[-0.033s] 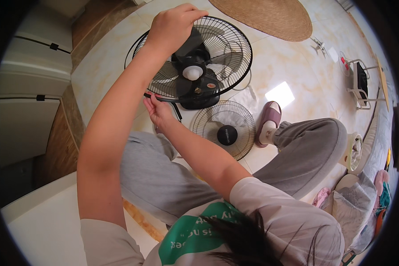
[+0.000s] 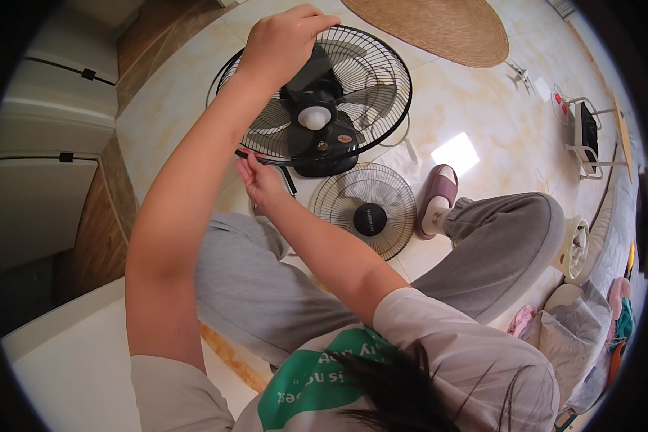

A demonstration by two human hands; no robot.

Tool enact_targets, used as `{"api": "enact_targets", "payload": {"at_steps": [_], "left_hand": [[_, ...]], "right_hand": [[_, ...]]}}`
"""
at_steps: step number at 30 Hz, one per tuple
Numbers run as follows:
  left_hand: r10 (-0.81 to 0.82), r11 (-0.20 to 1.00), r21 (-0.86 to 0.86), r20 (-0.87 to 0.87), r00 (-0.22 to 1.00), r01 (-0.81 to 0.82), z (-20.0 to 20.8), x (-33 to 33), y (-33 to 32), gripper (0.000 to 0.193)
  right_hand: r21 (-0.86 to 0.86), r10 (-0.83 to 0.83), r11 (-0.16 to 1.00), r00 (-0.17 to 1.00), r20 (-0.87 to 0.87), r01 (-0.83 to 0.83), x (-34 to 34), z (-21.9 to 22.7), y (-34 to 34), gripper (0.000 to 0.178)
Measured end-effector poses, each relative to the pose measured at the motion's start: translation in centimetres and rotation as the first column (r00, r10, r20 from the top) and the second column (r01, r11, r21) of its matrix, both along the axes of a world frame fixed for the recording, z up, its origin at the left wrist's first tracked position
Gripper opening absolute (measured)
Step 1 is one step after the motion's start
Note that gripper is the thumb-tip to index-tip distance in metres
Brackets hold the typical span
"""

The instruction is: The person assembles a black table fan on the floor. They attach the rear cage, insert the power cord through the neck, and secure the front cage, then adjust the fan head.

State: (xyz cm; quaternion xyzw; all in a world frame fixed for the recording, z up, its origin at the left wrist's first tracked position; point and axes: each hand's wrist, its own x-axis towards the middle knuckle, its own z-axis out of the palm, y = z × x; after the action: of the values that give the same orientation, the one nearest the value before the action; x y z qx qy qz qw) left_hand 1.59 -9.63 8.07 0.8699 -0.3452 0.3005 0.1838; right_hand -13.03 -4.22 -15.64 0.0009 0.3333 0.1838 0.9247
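A black electric fan point(image 2: 348, 144) stands on the floor before me, its blades bare around a white centre knob point(image 2: 314, 117) and its wire rear grille point(image 2: 381, 101) showing behind them. My left hand point(image 2: 281, 45) is closed on the top of the fan's black rim. At the lower left of that rim, my right hand point(image 2: 261, 183) holds on from below, its fingers partly hidden behind the edge. Beside the fan base lies a round wire front grille point(image 2: 396, 194) with a black centre disc point(image 2: 369, 219).
A round woven mat point(image 2: 439, 29) lies on the tiled floor beyond the fan. My slippered foot point(image 2: 439, 198) is right of the loose grille. White cabinets point(image 2: 43, 209) line the left. A small metal-framed stand point(image 2: 587, 140) and a pile of clothes point(image 2: 576, 317) are at the right.
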Motion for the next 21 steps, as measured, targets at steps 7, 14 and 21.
{"api": "enact_targets", "payload": {"at_steps": [7, 14, 21], "left_hand": [[-0.011, 1.000, -0.002, -0.002, 1.000, 0.011, 0.2, -0.1, 0.1, 0.021], [0.006, 1.000, 0.007, -0.017, 1.000, -0.006, 0.3, -0.5, 0.1, 0.021], [0.031, 1.000, 0.003, -0.053, 0.998, -0.030, 0.3, -0.7, 0.1, 0.021]], "right_hand": [[-0.182, -0.005, 0.983, 0.999, -0.047, -0.004, -0.2, -3.0, -3.4, 0.010], [-0.117, 0.022, 0.993, 0.999, 0.029, -0.018, -0.2, -2.8, -4.3, 0.018], [-0.108, 0.019, 0.994, 1.000, -0.019, -0.021, -0.7, -2.0, -5.4, 0.019]]}}
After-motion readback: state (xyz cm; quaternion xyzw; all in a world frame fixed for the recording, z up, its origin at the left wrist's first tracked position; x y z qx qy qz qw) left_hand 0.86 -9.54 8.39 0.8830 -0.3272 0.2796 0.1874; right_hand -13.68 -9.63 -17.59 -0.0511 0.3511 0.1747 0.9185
